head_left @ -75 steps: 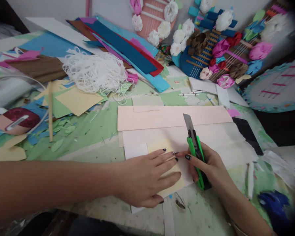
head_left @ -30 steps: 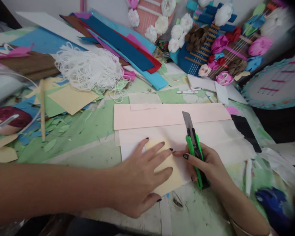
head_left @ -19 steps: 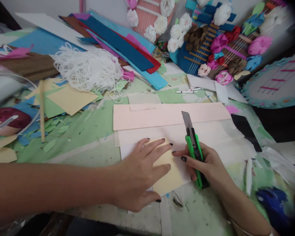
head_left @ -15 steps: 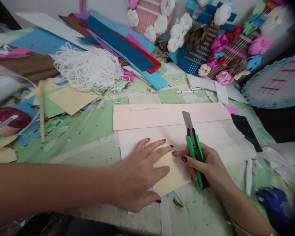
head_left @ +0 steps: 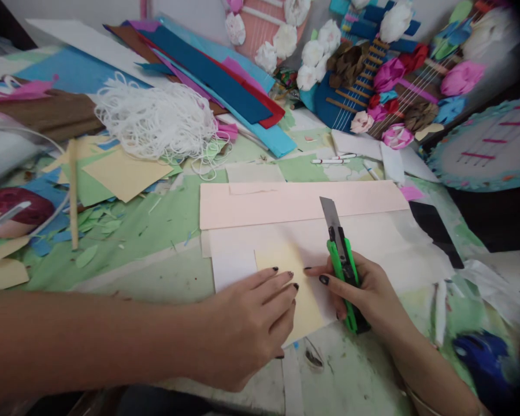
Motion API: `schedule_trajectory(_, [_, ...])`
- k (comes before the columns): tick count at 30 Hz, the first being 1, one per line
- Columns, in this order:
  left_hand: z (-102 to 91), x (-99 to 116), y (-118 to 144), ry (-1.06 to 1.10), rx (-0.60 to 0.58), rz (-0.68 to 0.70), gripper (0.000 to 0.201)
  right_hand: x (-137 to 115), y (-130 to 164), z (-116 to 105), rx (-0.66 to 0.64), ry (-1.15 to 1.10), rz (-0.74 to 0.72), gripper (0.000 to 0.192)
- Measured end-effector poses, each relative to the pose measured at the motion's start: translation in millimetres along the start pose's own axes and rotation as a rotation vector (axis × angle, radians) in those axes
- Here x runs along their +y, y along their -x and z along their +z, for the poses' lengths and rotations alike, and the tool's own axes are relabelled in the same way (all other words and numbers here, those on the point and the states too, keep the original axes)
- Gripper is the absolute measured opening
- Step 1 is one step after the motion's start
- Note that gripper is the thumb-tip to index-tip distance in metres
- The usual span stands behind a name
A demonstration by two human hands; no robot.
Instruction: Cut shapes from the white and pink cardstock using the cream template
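My left hand [head_left: 253, 318] lies flat over a pale yellow sheet of paper [head_left: 309, 303], fingers stretched out and close together, pressing on its left part. Beneath the yellow sheet is white paper [head_left: 231, 268]. My right hand [head_left: 368, 289] is wrapped round a green and black utility knife [head_left: 343, 260], its blade extended and pointing away from me over a folded pale pink strip [head_left: 264, 208]. The right index fingertip rests by the yellow sheet's right edge. The hidden part of the yellow sheet is under my left palm.
A tangle of white string [head_left: 156, 118] and stacked coloured paper strips [head_left: 208, 75] lie at the back left. A wooden stick [head_left: 73, 196] rests among paper scraps. Decorated paper guitars [head_left: 346, 86] stand at the back right. A blue object [head_left: 485, 355] sits at the right front.
My left hand has slid down toward me, and its spread fingers have drawn together, uncovering more of the yellow sheet's top. My right hand and the utility knife have hardly moved.
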State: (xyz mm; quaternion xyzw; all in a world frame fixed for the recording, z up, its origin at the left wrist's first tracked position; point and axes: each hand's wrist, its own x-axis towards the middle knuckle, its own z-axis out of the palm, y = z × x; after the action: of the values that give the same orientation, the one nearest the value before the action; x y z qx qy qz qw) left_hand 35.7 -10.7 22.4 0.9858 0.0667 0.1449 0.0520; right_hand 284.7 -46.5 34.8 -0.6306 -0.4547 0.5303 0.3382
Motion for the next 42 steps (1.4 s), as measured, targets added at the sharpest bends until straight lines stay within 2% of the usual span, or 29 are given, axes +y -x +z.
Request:
schedule_trajectory(5, [3.8, 4, 1, -0.054, -0.027, 0.029, 0.056, -1, -1, 1, -0.010, 0.002, 0.001, 0.026])
schedule_trajectory(15, [-1.1, -3, -2, 0.087, -0.011, -0.003, 0.048, -1, 1, 1, 0.004, 0.007, 0.004, 0.026])
schedule_trajectory(21, [3.4, -7, -4, 0.176, -0.040, -0.104, 0.069, -12, 0, 5, -0.045, 0.005, -0.029, 0.030])
schedule_trajectory(25, [1.4, -12, -4, 0.216, -0.090, -0.114, 0.066, -9, 0, 4, -0.053, -0.117, -0.066, 0.033])
schedule_trajectory(31, [-1.8, -15, -6, 0.249, -0.112, -0.139, 0.060, -7, 1, 3, -0.043, -0.302, -0.019, 0.025])
schedule_trajectory(42, [5.3, -19, -6, 0.214, -0.110, -0.136, 0.065, -8, 0, -6, -0.174, -0.303, -0.064, 0.044])
